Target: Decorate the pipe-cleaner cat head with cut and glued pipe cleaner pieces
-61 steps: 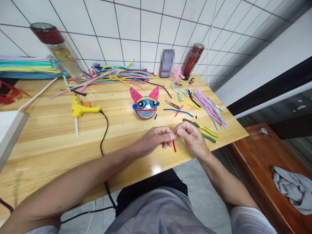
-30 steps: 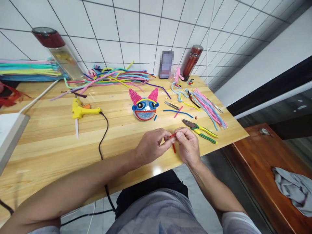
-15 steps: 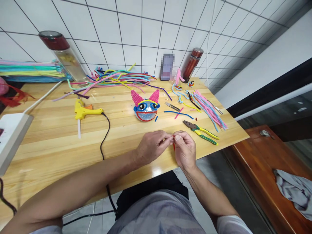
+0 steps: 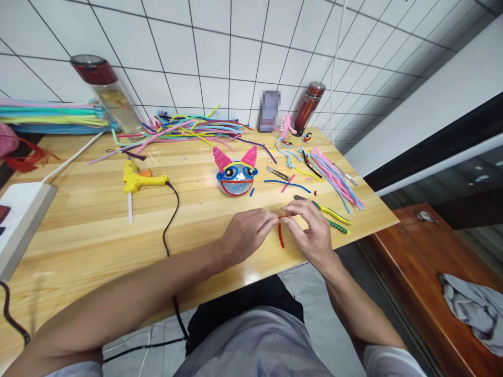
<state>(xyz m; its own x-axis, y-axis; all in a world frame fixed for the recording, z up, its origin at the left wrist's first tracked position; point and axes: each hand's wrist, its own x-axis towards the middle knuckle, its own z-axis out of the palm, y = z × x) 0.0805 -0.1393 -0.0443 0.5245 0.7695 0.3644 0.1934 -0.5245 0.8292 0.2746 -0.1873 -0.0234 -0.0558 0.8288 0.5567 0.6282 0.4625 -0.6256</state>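
My left hand [image 4: 248, 234] pinches a short red pipe cleaner [image 4: 281, 236] between thumb and fingertips. The strip is bent: one leg hangs down, the other points right toward my right hand [image 4: 312, 230]. That hand's thumb and fingers are apart around the short leg; whether they touch it I cannot tell. Behind my hands stands a round face figure [image 4: 237, 183] with pink ears, ringed blue eyes and a red mouth outline. Pliers [image 4: 334, 214] with yellow-green handles lie beyond my right hand, which partly covers them.
A yellow glue gun [image 4: 143, 180] lies at left, its black cord trailing forward. Snips [image 4: 277, 173], blue and pink pipe cleaner pieces [image 4: 288, 185] and a pink-blue bundle [image 4: 338, 178] lie at right. Bottles [image 4: 112, 97], a phone [image 4: 269, 112] and more pipe cleaners [image 4: 188, 128] line the wall.
My right hand has let go of its pinch and moved right, its fingers spreading. More of the red pipe cleaner shows. My left hand keeps its hold in nearly the same place.
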